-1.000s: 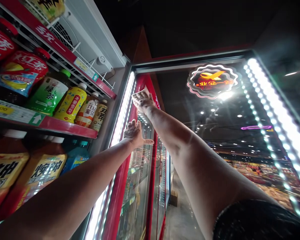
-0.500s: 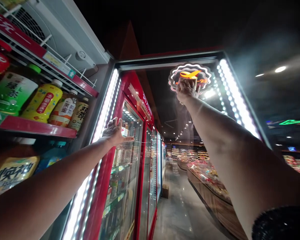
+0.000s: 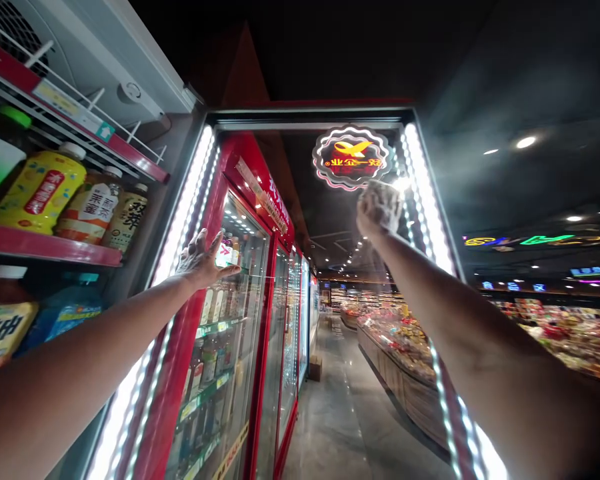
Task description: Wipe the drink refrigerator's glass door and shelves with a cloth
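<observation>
An open glass cooler door (image 3: 313,119), edged with bright LED strips, stands in front of me. My left hand (image 3: 203,261) is open, fingers spread and thumb out, against the door near its left light strip. My right hand (image 3: 380,208) is raised to the upper right of the glass, its fingers curled; motion smears it, and whatever it holds cannot be made out. Just above and left of it is a glowing scalloped sign (image 3: 353,157) with orange figures and lettering.
Bottled drinks (image 3: 40,190) stand on the cooler shelves (image 3: 55,248) at left. Beyond the glass are red drink fridges (image 3: 263,320), a cardboard box (image 3: 315,369) on the shiny floor (image 3: 343,427), and a curved display counter (image 3: 400,370) piled with packaged goods.
My right hand has moved off the glowing sign, down and to its right, uncovering it. My left hand stays spread by the left strip. The view has shifted to the right.
</observation>
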Demonstrator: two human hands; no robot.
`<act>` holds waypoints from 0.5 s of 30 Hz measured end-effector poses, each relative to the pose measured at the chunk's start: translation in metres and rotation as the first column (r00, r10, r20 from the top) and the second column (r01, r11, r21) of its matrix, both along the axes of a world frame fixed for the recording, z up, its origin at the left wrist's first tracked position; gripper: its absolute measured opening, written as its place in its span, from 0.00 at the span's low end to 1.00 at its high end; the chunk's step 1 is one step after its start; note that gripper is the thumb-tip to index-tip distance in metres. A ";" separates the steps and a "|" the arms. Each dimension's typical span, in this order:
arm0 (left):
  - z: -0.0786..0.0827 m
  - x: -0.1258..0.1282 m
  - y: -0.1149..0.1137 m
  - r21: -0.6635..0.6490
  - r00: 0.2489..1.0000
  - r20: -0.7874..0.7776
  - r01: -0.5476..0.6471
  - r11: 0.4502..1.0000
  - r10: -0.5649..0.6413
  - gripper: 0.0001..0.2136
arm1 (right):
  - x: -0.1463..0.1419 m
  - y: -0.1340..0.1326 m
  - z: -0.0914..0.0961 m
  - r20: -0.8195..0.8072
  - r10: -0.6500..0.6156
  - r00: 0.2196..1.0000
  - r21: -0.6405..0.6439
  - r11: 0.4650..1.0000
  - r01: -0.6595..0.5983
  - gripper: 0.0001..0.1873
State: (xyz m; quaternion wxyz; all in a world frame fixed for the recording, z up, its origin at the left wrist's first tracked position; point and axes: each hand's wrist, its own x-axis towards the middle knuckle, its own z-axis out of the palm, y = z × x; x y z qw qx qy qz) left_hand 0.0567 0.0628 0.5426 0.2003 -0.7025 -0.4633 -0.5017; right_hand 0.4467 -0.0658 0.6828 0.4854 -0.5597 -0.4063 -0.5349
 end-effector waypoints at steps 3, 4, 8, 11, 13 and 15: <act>-0.004 0.003 0.001 0.017 1.000 0.007 0.003 1.000 -0.003 0.51 | -0.055 0.025 -0.036 0.132 0.082 0.988 -0.150 0.987 -0.062 0.31; -0.006 0.004 0.002 0.023 1.000 0.013 -0.001 1.000 0.001 0.51 | -0.073 0.033 -0.048 0.195 0.133 0.972 -0.227 0.970 -0.088 0.31; -0.012 0.006 0.002 0.019 0.999 0.022 -0.027 0.999 0.027 0.47 | -0.113 0.048 -0.072 0.567 0.338 0.751 -0.483 0.875 -0.029 0.29; -0.019 0.005 0.000 -0.002 0.999 -0.022 -0.030 1.000 0.030 0.44 | -0.108 0.047 -0.054 0.493 0.351 0.796 -0.470 0.878 -0.096 0.28; -0.024 0.004 0.000 -0.013 0.998 -0.052 -0.031 0.999 0.030 0.45 | -0.104 0.048 -0.036 0.271 0.300 0.914 -0.331 0.921 -0.204 0.30; -0.029 0.004 0.002 -0.002 0.998 -0.058 -0.030 1.000 0.030 0.47 | -0.112 0.054 -0.025 0.094 0.281 0.955 -0.223 0.941 -0.255 0.31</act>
